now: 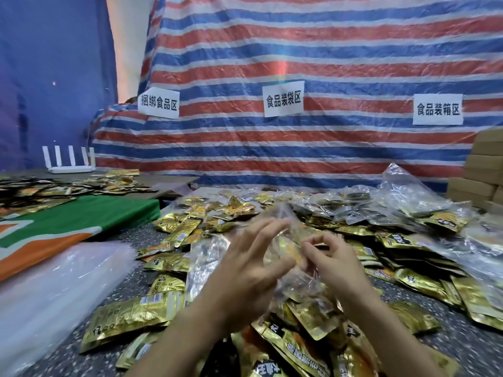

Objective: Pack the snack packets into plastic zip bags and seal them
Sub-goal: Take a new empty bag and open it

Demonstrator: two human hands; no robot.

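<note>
Zip bag (292,242) in right hand (334,265); sign (283,98): 食品装袋区.

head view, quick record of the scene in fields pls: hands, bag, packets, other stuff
left hand: fingers mostly straight, against the zip bag
right hand: fingers curled, pinching the bag
bag contents: gold packets, blurred
loose packets: heaped over the table
empty bags: stacked at left
boxes: stacked far right

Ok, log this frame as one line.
phase: bagging | left hand: straight fingers against zip bag | right hand: pinches it | loose packets: heaped on table
</note>
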